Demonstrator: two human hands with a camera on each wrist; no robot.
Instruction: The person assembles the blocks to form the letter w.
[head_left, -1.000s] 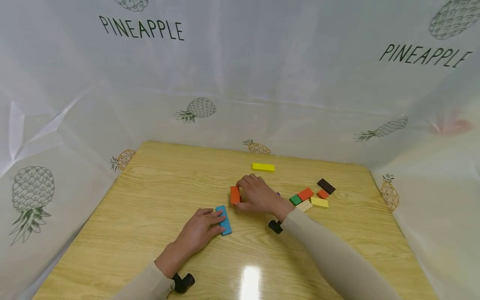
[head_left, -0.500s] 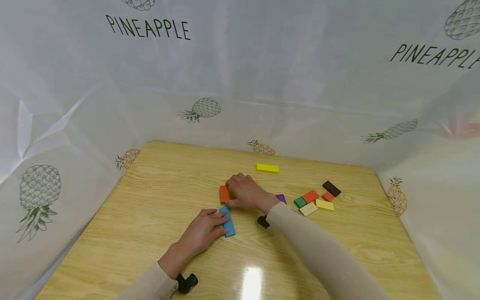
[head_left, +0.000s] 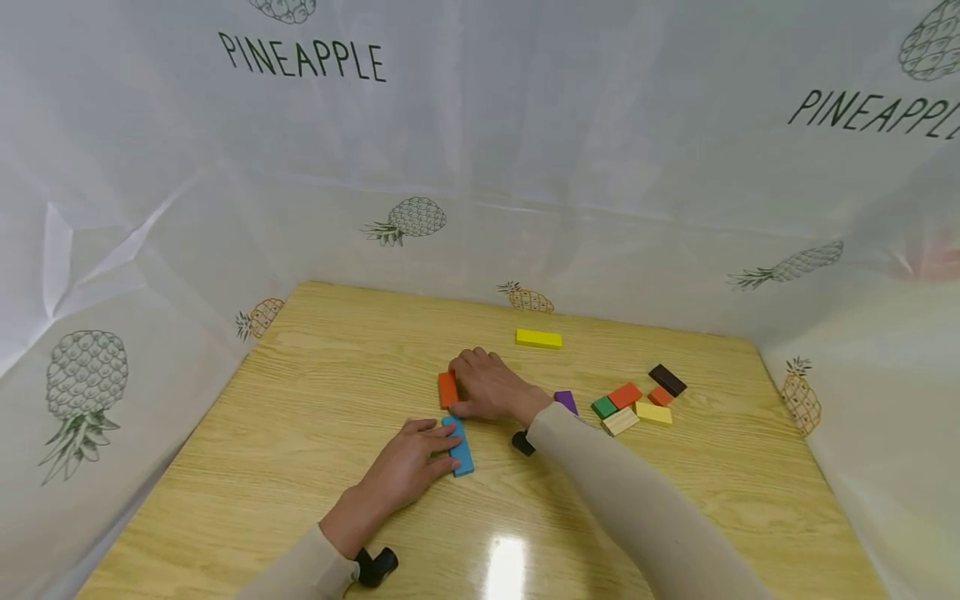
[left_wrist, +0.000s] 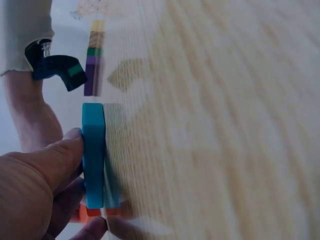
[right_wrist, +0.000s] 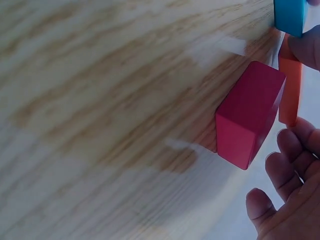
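Note:
My left hand rests its fingers on a blue rectangular block lying flat on the table; in the left wrist view the thumb touches the top of the blue block. Just beyond its far end, my right hand pinches an orange-red block end to end between thumb and fingertip, as the orange-red block shows in the right wrist view. Beneath that palm a crimson block sits on the table, hidden in the head view.
A yellow block lies near the wood-grain table's back edge. Right of my right wrist are a purple block and a loose group with a green block, a red block and a black block. Pineapple-print sheeting encloses the table.
My right hand has moved left with the orange-red block, to the far end of the blue block, and now stays nearly still. The purple block has come into view. My left hand stays on the blue block.

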